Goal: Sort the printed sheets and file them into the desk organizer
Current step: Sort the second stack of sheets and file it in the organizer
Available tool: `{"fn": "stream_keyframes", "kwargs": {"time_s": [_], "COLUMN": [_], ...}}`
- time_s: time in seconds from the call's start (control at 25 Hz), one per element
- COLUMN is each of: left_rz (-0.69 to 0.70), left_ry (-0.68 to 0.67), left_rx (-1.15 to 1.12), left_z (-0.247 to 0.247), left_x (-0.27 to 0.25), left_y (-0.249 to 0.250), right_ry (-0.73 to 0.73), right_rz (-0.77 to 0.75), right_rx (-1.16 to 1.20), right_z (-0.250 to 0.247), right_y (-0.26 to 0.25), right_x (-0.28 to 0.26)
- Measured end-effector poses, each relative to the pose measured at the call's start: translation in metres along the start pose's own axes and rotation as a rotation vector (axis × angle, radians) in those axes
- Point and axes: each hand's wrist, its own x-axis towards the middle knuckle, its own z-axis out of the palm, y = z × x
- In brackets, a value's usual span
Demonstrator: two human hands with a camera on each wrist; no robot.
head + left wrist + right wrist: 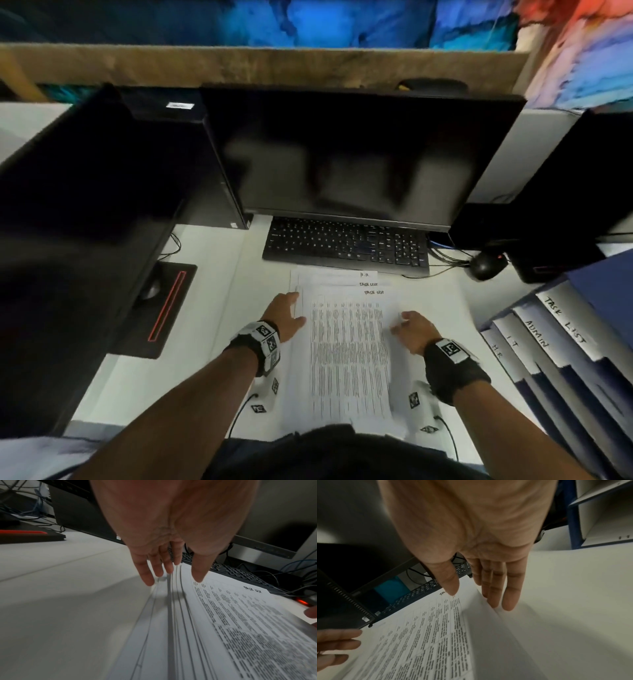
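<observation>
A fanned stack of printed sheets (346,346) lies on the white desk before the keyboard; the top sheet (248,622) carries dense columns and a handwritten "TASK LIST" heading. My left hand (286,317) sits at the stack's left edge, fingers (145,574) straight over the offset sheet edges and thumb over the top sheet. My right hand (412,329) is at the stack's right edge, its straight fingers (508,599) along the paper's border, thumb above the print. The blue and white desk organizer (555,346) stands at the right, with slots labelled HR, IT, ADMIN and TASK LIST.
A black keyboard (346,245) and a dark monitor (359,154) are just beyond the sheets. A mouse (484,265) and cables lie at the right rear. A black PC tower (85,222) and a mouse pad (164,308) fill the left side.
</observation>
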Motion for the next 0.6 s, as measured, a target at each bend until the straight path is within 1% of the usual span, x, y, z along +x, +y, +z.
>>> {"fn": "stream_keyframes", "kwargs": {"time_s": [0.12,0.24,0.32,0.4,0.48,0.6], "left_rz": [0.03,0.124,0.183,0.217,0.248,0.298], "left_ry": [0.058,0.007,-0.032,-0.005,0.059,0.064], "left_rx": [0.034,0.19,0.249,0.251,0.269,0.308], "left_z": [-0.006,-0.009,-0.008,-0.006,-0.005,-0.003], "left_x": [0.006,0.013,0.017,0.019,0.018,0.018], "left_y": [0.004,0.013,0.021,0.027,0.032,0.035], "right_ry": [-0.017,-0.001,-0.008,0.004,0.044,0.089], "right_rz": [-0.004,-0.005,-0.008,-0.053,-0.152,-0.406], "right_rx": [-0.061,-0.129,-0.164,-0.205,-0.23,-0.268], "right_z": [-0.001,-0.006,-0.012,-0.016,-0.015,-0.007], "right_y": [-0.006,-0.011,-0.017,-0.024,-0.032,-0.053], "right_x": [0.005,0.006,0.005,0.003,0.001,-0.002]}}
